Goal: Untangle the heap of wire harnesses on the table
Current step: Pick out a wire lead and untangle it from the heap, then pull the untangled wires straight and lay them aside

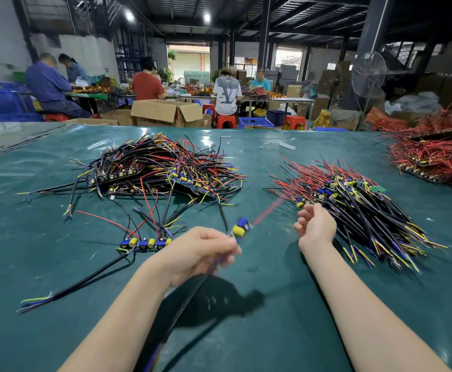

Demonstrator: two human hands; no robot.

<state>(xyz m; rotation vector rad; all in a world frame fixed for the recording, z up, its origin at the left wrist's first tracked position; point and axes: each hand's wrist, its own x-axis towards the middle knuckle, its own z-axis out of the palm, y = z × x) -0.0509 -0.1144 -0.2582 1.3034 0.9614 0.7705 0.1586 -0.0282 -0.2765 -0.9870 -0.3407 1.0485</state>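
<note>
Tabletop (58, 331) — glossy teal, cardboard boxes (165, 112) beyond

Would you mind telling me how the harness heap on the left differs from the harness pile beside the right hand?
In the left heap wires cross in every direction; in the right pile they lie roughly parallel, red ends away, black cables towards the person. Stray harnesses trail out of the left heap; the right pile is compact. Both hold black, red and yellow wires on small boards with yellow and blue parts.
</note>
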